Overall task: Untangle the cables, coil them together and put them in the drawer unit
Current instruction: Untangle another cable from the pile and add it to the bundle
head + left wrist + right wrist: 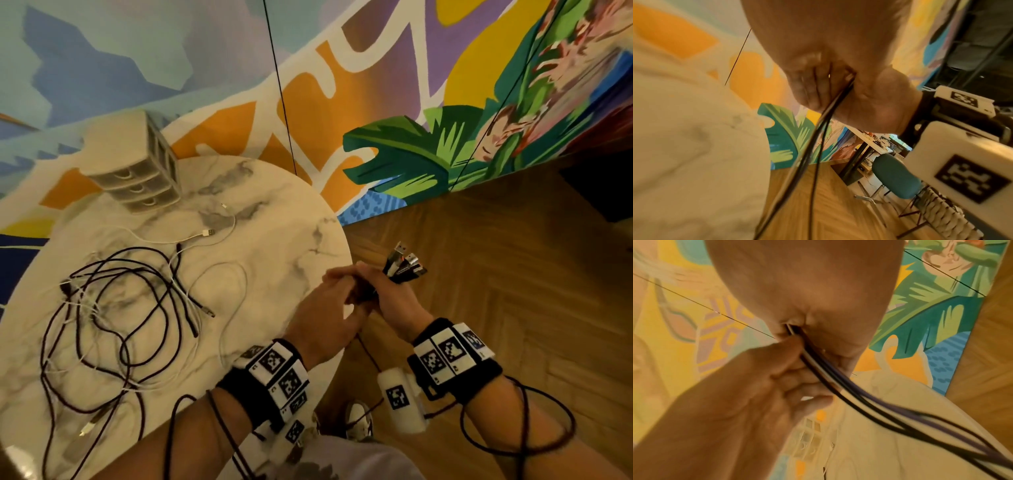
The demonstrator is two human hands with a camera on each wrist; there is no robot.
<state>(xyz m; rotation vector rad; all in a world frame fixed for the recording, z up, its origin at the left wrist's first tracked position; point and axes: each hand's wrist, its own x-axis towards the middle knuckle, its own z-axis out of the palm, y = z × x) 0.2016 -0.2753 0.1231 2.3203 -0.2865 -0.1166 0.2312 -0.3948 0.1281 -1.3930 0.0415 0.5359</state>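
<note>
On the round marble table (274, 240) lies a loose tangle of dark and white cables (120, 308), with white cable ends (209, 233) farther back. The beige drawer unit (137, 164) stands at the table's far left, its drawers shut. Just off the table's right edge my right hand (373, 284) grips a bundle of cables whose USB plugs (406, 263) stick out beyond the fist. My left hand (337, 284) sits against it and pinches the same cables (828, 378) just below the fist. The dark strands (813, 146) run down from both hands.
Herringbone wood floor (496, 308) lies right of the table, and a painted mural wall (376, 102) runs behind. A thin black cord (281, 89) hangs against the wall. A teal chair (896, 177) and a desk stand off to the side. My shoe (358, 418) shows below.
</note>
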